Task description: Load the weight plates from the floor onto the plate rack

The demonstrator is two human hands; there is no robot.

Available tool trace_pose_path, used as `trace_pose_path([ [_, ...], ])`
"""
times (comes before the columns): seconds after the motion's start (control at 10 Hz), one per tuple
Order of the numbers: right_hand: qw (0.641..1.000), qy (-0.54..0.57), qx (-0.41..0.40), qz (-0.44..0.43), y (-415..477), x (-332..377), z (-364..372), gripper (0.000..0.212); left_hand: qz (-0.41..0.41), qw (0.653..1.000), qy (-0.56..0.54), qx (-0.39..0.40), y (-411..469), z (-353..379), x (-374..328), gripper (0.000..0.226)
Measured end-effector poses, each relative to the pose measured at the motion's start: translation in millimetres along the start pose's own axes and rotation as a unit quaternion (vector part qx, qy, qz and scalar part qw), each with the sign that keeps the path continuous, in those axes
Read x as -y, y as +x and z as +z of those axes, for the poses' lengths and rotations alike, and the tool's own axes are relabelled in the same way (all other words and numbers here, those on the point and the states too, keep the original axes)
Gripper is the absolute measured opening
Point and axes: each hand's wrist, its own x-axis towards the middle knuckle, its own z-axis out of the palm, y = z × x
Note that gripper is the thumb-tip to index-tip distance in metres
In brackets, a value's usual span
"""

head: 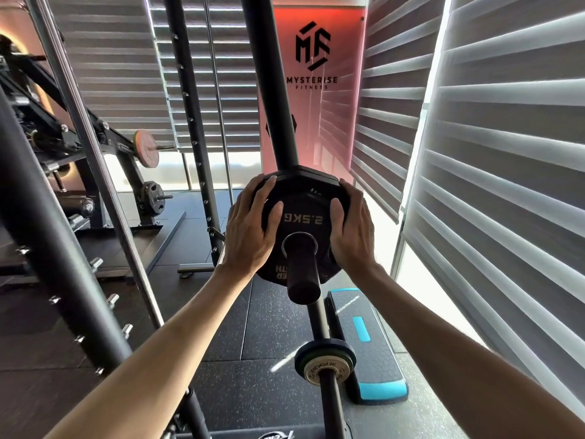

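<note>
The plate (300, 198) (black, many-sided, its "2.5KG" mark upside down) sits threaded on the peg (300, 267), between the two hands, with the peg's end sticking out toward the camera below the thumbs; the left hand (250, 229) lies flat on the plate's left face, fingers fairly straight and spread, tips reaching the upper left rim, thumb on the face; the right hand (351, 229) grips the right side, fingers curled round the rim and thumb pressed on the face beside the mark; the peg juts from a dark post (269, 90) that rises above the hands behind the plate; below the hands, nearer the camera, a second peg carries small discs (324, 362), the front one marked "ROGUE"; just right of those discs, under the right forearm, a black and blue step (364, 337) lies on the floor (269, 327); blinds (490, 153) fill the wall to the right of the right hand; a red-lit banner (316, 58) stands beyond the hands; left of the left arm stands a black frame (47, 201) with studs along it.
</note>
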Motion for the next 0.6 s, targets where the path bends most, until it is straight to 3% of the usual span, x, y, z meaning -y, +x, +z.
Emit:
trace_pose_path([
  [0.2,0.996,-0.020,-0.077,-0.036,-2.7,-7.1,9.4,0.047,0.018,0.998,0.044,-0.051,-0.6,13.1,4.3,0.047],
  [0.3,0.996,-0.025,-0.077,-0.045,3.1,-6.0,10.6,0.047,0.019,0.997,0.055,-0.053,4.5,14.3,6.7,0.046],
  [0.4,0.998,-0.049,-0.013,-0.023,-0.8,4.9,-3.7,0.045,0.010,0.998,0.058,-0.008,-0.4,1.6,-5.1,0.045],
  [0.6,0.985,-0.142,0.054,-0.080,24.8,30.6,-46.6,0.045,-0.004,0.995,0.091,0.029,43.7,-31.1,-32.7,0.041],
])
